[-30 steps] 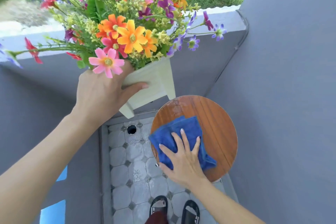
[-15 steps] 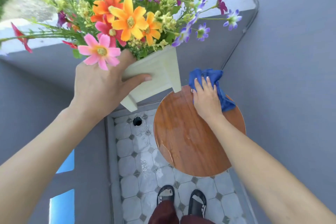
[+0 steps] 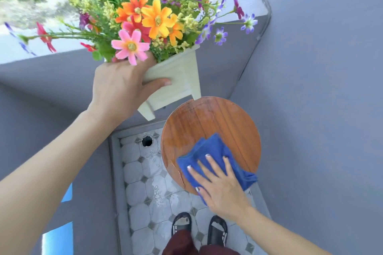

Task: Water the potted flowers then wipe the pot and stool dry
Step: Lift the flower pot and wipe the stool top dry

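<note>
While the left hand (image 3: 118, 87) grips the white square flower pot (image 3: 176, 76) aloft, right fingers (image 3: 209, 170) lie flat on the blue cloth (image 3: 209, 151), drying the round wooden stool (image 3: 217, 118); the damp patch beyond the fingertips looks next.

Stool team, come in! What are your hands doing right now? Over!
Left hand holding flower pot up off stool. Right hand flat on blue cloth, pressing it on stool top. Nothing blocking the stool.

Round wooden stool (image 3: 217, 122) on tiled floor (image 3: 145, 174), blue cloth (image 3: 209, 155) on its top
</note>
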